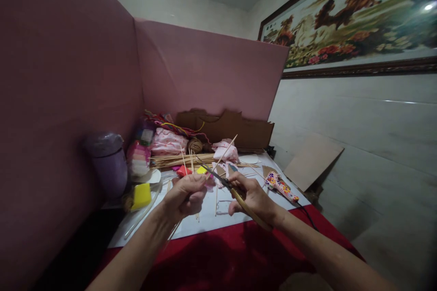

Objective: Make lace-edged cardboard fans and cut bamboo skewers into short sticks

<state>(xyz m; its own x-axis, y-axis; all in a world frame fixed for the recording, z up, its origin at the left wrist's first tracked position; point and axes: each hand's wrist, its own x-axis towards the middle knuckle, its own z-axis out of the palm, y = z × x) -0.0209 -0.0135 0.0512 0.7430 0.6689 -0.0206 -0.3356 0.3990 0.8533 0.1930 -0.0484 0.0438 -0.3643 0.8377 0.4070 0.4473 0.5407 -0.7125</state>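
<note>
In the head view, my left hand [188,194] is closed on a thin wooden stick [227,151], pinched near its lower end. The stick slants up to the right. My right hand [254,198] grips a pair of scissors [248,209] by their yellow-brown handles. Their dark blades point up and left and cross the stick just above my left fingertips; whether they touch it I cannot tell. Below and behind my hands, several loose sticks lie on a white sheet [208,225], partly hidden by my left hand.
A bundle of sticks [167,162], a twine ball [195,145] and torn cardboard [225,127] lie at the back. A purple bin [111,168] and yellow block [141,196] stand left. A flower-patterned glue gun [280,186] with a cord lies right. Pink panels border the left and back.
</note>
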